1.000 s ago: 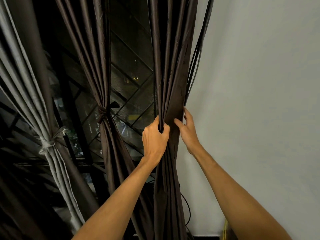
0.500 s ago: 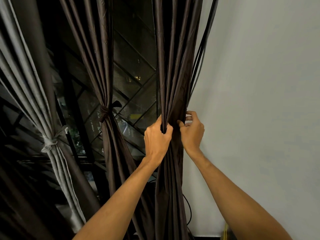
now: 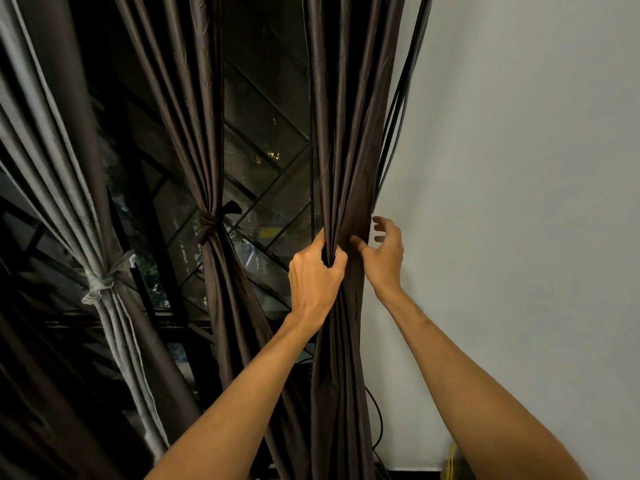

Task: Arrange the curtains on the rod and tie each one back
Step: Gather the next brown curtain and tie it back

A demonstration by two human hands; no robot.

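Gripping the gathered folds, the left hand (image 3: 317, 273) is bunching the untied brown curtain (image 3: 346, 133), whose long axis is running 12 to 6 o'clock. The right hand (image 3: 386, 252), at 3 o'clock of the bundle towards the wall (image 3: 519, 202), is hovering loosely spread, holding nothing, thumb touching cloth.

The curtain (image 3: 346, 150) in the left grip (image 3: 317, 271) is plain dark brown with a dull sheen. Left of the grip, the second curtain (image 3: 194, 116) and its brown tie-back (image 3: 207, 225) match that colour. Further left, the grey curtain (image 3: 62, 174) has an off-white tie-back (image 3: 100, 284). The black window grille (image 3: 273, 188) forms a diagonal lattice. Right of the grip, the wall (image 3: 519, 202) is pale grey.
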